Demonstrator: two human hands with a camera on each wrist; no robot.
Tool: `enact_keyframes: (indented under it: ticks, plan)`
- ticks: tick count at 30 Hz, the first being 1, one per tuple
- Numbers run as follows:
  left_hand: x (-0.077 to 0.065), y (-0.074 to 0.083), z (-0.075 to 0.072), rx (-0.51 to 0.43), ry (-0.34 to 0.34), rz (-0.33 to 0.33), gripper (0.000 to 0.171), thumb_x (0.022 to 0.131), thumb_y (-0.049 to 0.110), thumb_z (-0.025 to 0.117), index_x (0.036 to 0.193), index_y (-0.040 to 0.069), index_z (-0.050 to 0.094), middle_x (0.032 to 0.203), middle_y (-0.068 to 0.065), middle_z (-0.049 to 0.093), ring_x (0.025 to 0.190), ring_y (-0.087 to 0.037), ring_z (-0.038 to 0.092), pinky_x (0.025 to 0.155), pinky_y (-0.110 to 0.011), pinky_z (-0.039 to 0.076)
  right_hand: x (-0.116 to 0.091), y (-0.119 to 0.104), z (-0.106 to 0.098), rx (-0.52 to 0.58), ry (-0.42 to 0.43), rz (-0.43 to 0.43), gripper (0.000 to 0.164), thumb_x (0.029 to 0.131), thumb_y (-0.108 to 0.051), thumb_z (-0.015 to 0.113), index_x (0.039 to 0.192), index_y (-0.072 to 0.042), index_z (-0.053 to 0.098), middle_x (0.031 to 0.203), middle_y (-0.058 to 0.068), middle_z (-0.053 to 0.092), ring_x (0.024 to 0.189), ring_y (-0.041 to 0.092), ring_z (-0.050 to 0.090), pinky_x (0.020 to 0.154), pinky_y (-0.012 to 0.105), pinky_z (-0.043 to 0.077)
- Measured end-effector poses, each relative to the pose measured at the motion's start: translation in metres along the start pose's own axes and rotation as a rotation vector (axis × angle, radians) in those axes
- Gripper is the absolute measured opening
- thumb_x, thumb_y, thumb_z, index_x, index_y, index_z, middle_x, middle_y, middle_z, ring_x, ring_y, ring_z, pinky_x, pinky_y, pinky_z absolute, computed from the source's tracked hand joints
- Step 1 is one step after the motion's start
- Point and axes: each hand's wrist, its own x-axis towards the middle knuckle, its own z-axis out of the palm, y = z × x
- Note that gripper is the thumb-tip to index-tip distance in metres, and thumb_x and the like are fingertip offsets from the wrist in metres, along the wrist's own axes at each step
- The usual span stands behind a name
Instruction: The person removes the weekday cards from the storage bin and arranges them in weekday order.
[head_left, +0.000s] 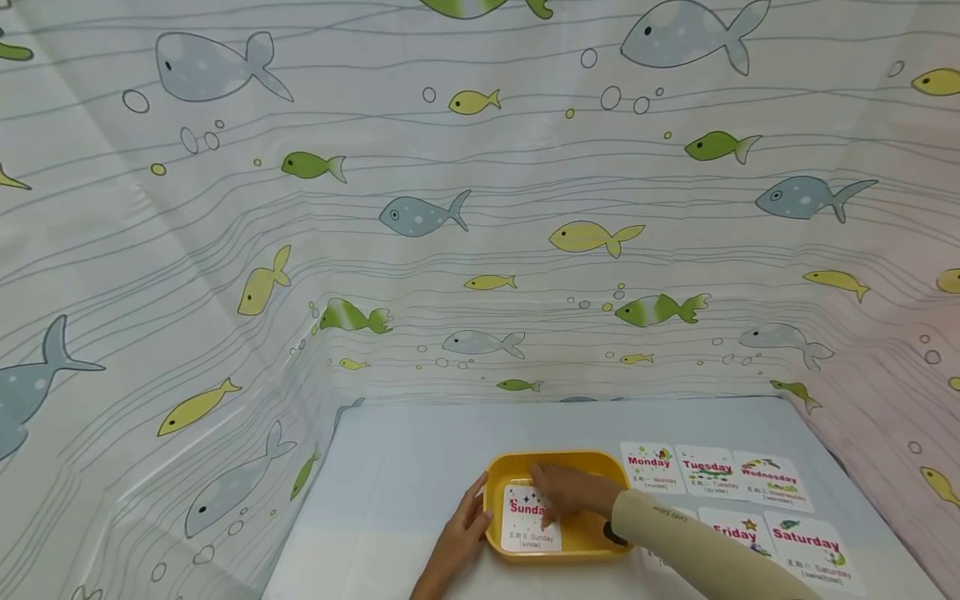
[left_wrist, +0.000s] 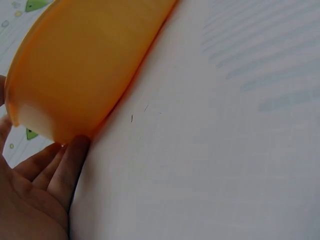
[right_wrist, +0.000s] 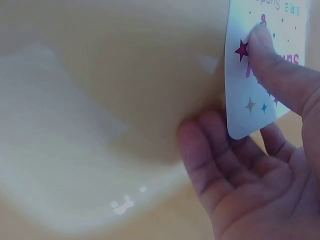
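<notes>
A white "Sunday" card point(head_left: 525, 537) is inside the yellow plastic tray point(head_left: 558, 557), near its left end. My right hand point(head_left: 573, 492) reaches into the tray and pinches that card along its right side. In the right wrist view the thumb lies over the printed face of the card point(right_wrist: 250, 117), with fingers behind its edge. My left hand point(head_left: 459, 533) rests against the tray's left end from outside. The left wrist view has its extended fingers point(left_wrist: 67, 172) touching the low outer wall of the tray point(left_wrist: 85, 65).
Right of the tray lie cards in two rows: Monday point(head_left: 651, 471), Tuesday point(head_left: 708, 473) and Wednesday point(head_left: 772, 483) at the back, Friday point(head_left: 738, 537) and Saturday point(head_left: 810, 554) in front. My right forearm partly covers the front row. Fish-patterned sheets point(head_left: 525, 183) enclose the white tabletop point(head_left: 420, 450).
</notes>
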Motion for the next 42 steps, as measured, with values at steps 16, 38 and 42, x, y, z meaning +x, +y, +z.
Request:
enact_keyframes:
  ticks: [16, 38, 42]
  plan:
    - [0.004, -0.002, -0.001, 0.047, 0.006, 0.013, 0.056, 0.103, 0.032, 0.052, 0.155, 0.039, 0.032, 0.148, -0.020, 0.051, 0.125, -0.031, 0.060, 0.082, -0.025, 0.059, -0.009, 0.012, -0.017, 0.222, 0.082, -0.164, 0.016, 0.096, -0.009, 0.065, 0.111, -0.011, 0.059, 0.099, -0.001, 0.063, 0.081, 0.008, 0.051, 0.075, 0.023, 0.051]
    - [0.002, 0.002, -0.001, 0.020, -0.012, 0.031, 0.057, 0.104, 0.030, 0.051, 0.158, 0.031, 0.029, 0.148, -0.023, 0.050, 0.119, -0.024, 0.063, 0.079, -0.024, 0.059, -0.042, 0.054, -0.041, 0.498, 0.244, -0.076, 0.018, 0.096, -0.017, 0.066, 0.113, -0.012, 0.066, 0.089, -0.002, 0.066, 0.062, 0.013, 0.060, 0.058, 0.026, 0.055]
    - [0.002, 0.003, -0.001, 0.013, -0.022, 0.035, 0.058, 0.105, 0.031, 0.051, 0.158, 0.030, 0.028, 0.149, -0.023, 0.049, 0.122, -0.025, 0.062, 0.080, -0.023, 0.058, -0.056, 0.061, -0.048, 0.523, 0.264, -0.069, 0.018, 0.097, -0.019, 0.066, 0.113, -0.013, 0.067, 0.087, -0.002, 0.066, 0.063, 0.014, 0.060, 0.060, 0.027, 0.057]
